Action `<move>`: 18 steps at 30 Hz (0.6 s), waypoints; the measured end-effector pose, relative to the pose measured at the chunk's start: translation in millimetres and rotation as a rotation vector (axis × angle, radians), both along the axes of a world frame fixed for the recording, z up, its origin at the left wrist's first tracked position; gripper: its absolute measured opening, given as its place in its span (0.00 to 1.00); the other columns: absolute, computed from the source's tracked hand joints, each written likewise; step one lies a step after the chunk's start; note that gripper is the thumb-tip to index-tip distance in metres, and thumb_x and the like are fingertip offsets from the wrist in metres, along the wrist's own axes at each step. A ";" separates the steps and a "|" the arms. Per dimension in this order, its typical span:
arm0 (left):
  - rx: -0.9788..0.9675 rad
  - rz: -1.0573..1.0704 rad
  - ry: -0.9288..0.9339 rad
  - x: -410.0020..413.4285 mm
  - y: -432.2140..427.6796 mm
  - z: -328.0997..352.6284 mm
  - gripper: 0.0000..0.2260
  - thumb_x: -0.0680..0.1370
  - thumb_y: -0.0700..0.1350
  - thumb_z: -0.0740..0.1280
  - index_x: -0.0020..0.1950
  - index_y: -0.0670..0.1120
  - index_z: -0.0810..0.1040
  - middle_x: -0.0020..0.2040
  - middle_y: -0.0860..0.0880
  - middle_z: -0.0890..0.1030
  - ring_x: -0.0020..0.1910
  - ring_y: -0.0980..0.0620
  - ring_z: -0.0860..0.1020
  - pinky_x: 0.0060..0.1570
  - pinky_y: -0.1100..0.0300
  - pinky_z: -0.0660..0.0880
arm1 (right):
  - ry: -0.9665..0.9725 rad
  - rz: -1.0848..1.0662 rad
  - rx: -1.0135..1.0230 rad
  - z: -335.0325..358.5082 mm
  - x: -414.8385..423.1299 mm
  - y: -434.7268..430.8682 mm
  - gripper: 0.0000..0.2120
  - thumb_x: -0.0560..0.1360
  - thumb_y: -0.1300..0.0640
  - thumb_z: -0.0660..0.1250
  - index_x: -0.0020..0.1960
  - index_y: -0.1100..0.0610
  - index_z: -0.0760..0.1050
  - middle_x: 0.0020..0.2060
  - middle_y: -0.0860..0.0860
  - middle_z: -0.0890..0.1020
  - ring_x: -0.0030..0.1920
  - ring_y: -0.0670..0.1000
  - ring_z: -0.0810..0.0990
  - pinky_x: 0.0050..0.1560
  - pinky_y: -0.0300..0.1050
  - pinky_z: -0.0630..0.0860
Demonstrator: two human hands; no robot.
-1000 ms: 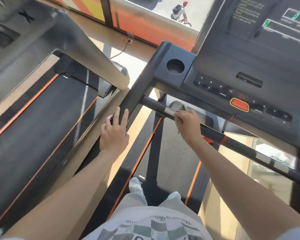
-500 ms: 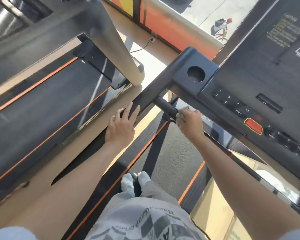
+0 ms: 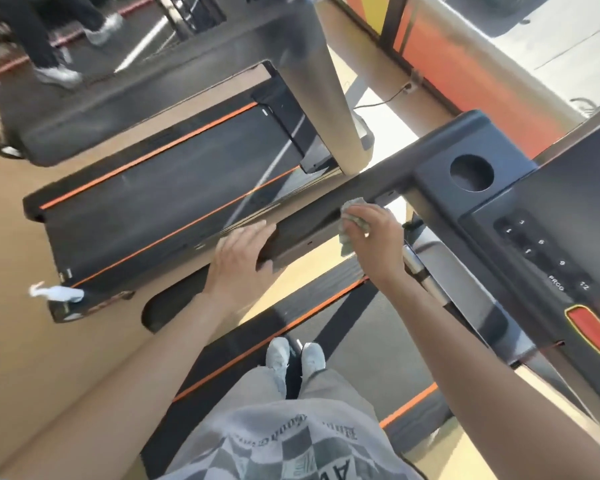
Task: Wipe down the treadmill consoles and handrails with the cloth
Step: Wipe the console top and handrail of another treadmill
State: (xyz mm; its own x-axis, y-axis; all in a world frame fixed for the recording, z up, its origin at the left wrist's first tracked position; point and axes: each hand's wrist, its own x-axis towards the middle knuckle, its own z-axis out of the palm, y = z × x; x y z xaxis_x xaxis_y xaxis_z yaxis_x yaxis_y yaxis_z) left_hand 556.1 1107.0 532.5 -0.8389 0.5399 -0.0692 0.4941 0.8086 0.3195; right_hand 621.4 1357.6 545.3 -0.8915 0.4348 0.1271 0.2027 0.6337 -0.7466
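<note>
I stand on a black treadmill whose console [image 3: 548, 216] fills the right side, with a round cup hole, number keys and a red stop button [image 3: 591, 330]. Its black left handrail [image 3: 312, 216] runs from the console toward the left. My right hand [image 3: 371, 233] holds a crumpled grey-green cloth [image 3: 349, 226] against the inner side of this handrail, close to the console. My left hand [image 3: 243, 261] rests on the handrail's free end, fingers wrapped over its top edge.
A second treadmill [image 3: 174, 192] with orange stripes lies to the left; its grey handrail [image 3: 326, 84] crosses above. A white crumpled rag or bottle [image 3: 58, 293] lies at that treadmill's rear corner. Another person's legs and shoes [image 3: 58, 74] stand top left. A window [image 3: 499, 46] runs along the top right.
My right hand moved the cloth off the front crossbar and onto the left handrail. The left hand shifted back toward the rail's end. The view swung to the left.
</note>
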 end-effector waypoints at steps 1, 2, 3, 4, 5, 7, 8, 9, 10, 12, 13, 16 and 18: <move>-0.023 0.069 0.004 4.7 -16.1 0.9 0.29 0.77 0.51 0.71 0.77 0.53 0.67 0.75 0.53 0.71 0.74 0.49 0.69 0.73 0.42 0.66 | 0.036 0.011 0.020 -0.2 -8.7 -2.9 0.09 0.78 0.58 0.70 0.57 0.56 0.84 0.57 0.49 0.84 0.57 0.48 0.76 0.59 0.28 0.67; -0.063 0.137 0.015 8.5 -33.0 0.7 0.30 0.77 0.54 0.71 0.77 0.52 0.68 0.75 0.52 0.71 0.74 0.48 0.69 0.73 0.42 0.66 | 0.056 0.021 0.035 -2.1 -16.4 -6.5 0.09 0.78 0.57 0.70 0.57 0.56 0.84 0.59 0.49 0.83 0.58 0.49 0.75 0.60 0.29 0.66; -0.118 0.204 0.027 11.6 -50.0 -0.9 0.31 0.77 0.58 0.71 0.77 0.52 0.68 0.76 0.51 0.71 0.75 0.46 0.69 0.73 0.42 0.66 | 0.060 0.034 0.046 -6.2 -22.2 -11.8 0.09 0.79 0.57 0.69 0.57 0.56 0.84 0.60 0.49 0.82 0.59 0.51 0.74 0.60 0.34 0.68; -0.177 0.270 0.029 14.2 -66.1 -3.3 0.33 0.76 0.63 0.69 0.77 0.51 0.67 0.76 0.49 0.71 0.75 0.45 0.68 0.72 0.41 0.66 | 0.054 0.056 0.060 -12.5 -26.3 -17.8 0.08 0.79 0.58 0.69 0.55 0.56 0.84 0.62 0.50 0.81 0.60 0.52 0.73 0.59 0.39 0.70; -0.234 0.331 0.012 16.9 -80.3 -5.8 0.36 0.75 0.68 0.67 0.78 0.51 0.67 0.77 0.49 0.70 0.75 0.44 0.68 0.71 0.41 0.66 | 0.043 0.086 0.075 -19.8 -28.3 -25.2 0.07 0.79 0.58 0.68 0.54 0.56 0.84 0.62 0.51 0.81 0.60 0.55 0.73 0.59 0.45 0.72; -0.293 0.433 -0.080 24.0 -98.2 -12.5 0.39 0.73 0.74 0.61 0.78 0.53 0.66 0.77 0.49 0.70 0.73 0.42 0.69 0.69 0.41 0.66 | 0.018 0.129 0.137 -36.7 -27.8 -41.2 0.06 0.77 0.61 0.70 0.51 0.58 0.85 0.61 0.56 0.82 0.60 0.60 0.75 0.60 0.51 0.74; -0.294 0.467 -0.123 27.3 -101.7 -15.9 0.39 0.73 0.75 0.59 0.78 0.54 0.66 0.76 0.50 0.71 0.72 0.42 0.70 0.68 0.41 0.66 | 0.016 0.149 0.181 -43.3 -26.4 -49.1 0.05 0.76 0.64 0.71 0.49 0.59 0.85 0.60 0.57 0.83 0.58 0.61 0.75 0.58 0.52 0.76; -0.293 0.482 -0.143 29.6 -102.9 -18.7 0.39 0.73 0.76 0.57 0.77 0.55 0.65 0.75 0.51 0.72 0.71 0.42 0.71 0.67 0.42 0.65 | 0.019 0.174 0.212 -47.3 -24.5 -57.4 0.05 0.75 0.65 0.71 0.48 0.60 0.85 0.59 0.58 0.83 0.57 0.61 0.76 0.56 0.53 0.78; -0.298 0.484 -0.147 30.7 -102.4 -19.9 0.38 0.73 0.76 0.56 0.77 0.56 0.65 0.73 0.53 0.73 0.69 0.43 0.72 0.66 0.43 0.65 | 0.032 0.207 0.224 -49.2 -22.6 -66.7 0.05 0.75 0.66 0.71 0.48 0.60 0.85 0.58 0.57 0.84 0.55 0.61 0.76 0.54 0.53 0.79; -0.308 0.480 -0.158 29.6 -100.8 -19.5 0.37 0.73 0.76 0.55 0.77 0.57 0.64 0.73 0.53 0.73 0.69 0.44 0.72 0.66 0.44 0.64 | 0.078 0.328 0.212 -49.7 -18.1 -89.8 0.06 0.73 0.67 0.72 0.49 0.60 0.85 0.56 0.56 0.85 0.52 0.60 0.77 0.51 0.53 0.80; -0.308 0.477 -0.171 28.7 -101.4 -19.5 0.38 0.73 0.76 0.55 0.78 0.58 0.63 0.73 0.54 0.73 0.69 0.45 0.71 0.66 0.44 0.64 | 0.090 0.410 0.193 -49.4 -15.5 -103.9 0.09 0.72 0.68 0.73 0.50 0.60 0.85 0.56 0.56 0.85 0.52 0.60 0.78 0.51 0.54 0.80; -0.291 0.449 -0.209 28.0 -107.4 -20.1 0.38 0.74 0.75 0.57 0.80 0.57 0.60 0.74 0.54 0.71 0.71 0.46 0.69 0.67 0.45 0.63 | 0.039 0.654 0.113 -48.9 -10.1 -144.3 0.18 0.70 0.71 0.73 0.57 0.60 0.83 0.57 0.54 0.84 0.54 0.59 0.79 0.52 0.55 0.82; -0.256 0.409 -0.215 29.4 -113.7 -21.2 0.37 0.76 0.72 0.60 0.80 0.56 0.59 0.75 0.54 0.70 0.72 0.47 0.69 0.67 0.46 0.62 | 0.019 0.732 0.083 -46.1 -8.3 -159.0 0.22 0.68 0.71 0.74 0.60 0.59 0.82 0.59 0.54 0.84 0.56 0.59 0.80 0.53 0.54 0.82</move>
State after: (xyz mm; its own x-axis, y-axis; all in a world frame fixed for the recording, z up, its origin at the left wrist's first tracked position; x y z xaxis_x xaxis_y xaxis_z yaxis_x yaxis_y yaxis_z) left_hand 585.5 993.3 511.3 -0.9298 0.1151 -0.3497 0.0674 0.9870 0.1458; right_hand 613.1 1198.6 499.2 -0.9470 -0.2828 0.1523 -0.3068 0.6559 -0.6897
